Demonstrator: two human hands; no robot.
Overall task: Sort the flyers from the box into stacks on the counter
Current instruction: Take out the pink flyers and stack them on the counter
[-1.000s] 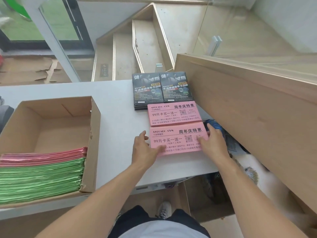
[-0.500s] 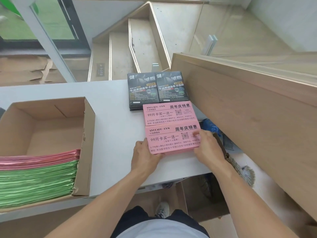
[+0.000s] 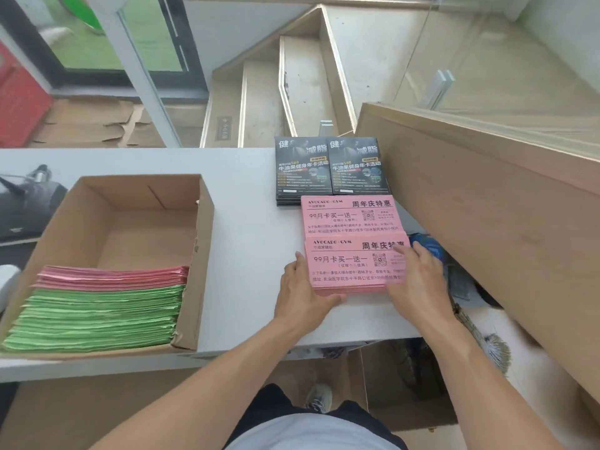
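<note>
Two pink flyer stacks lie on the white counter (image 3: 253,241). My left hand (image 3: 302,293) presses the left edge and front corner of the near pink stack (image 3: 347,267), thumb along its side. On that stack's right part rests my right hand (image 3: 418,280), fingers straight. The far pink stack (image 3: 347,216) touches it from behind. Behind those sit two black flyer stacks (image 3: 302,170) (image 3: 357,170) side by side. At the left stands the cardboard box (image 3: 204,254), holding pink flyers (image 3: 113,277) on top of green flyers (image 3: 97,319).
A wooden panel (image 3: 487,222) rises slanting just right of the stacks. A dark device (image 3: 29,203) sits on the counter behind the box. A blue object (image 3: 428,248) and a brush (image 3: 487,339) lie below the counter's right end. Stairs descend beyond the counter.
The near pink stack went from slightly askew to squared against the far one. My right hand slid from its lower right corner onto its top; my left hand stayed at its left edge.
</note>
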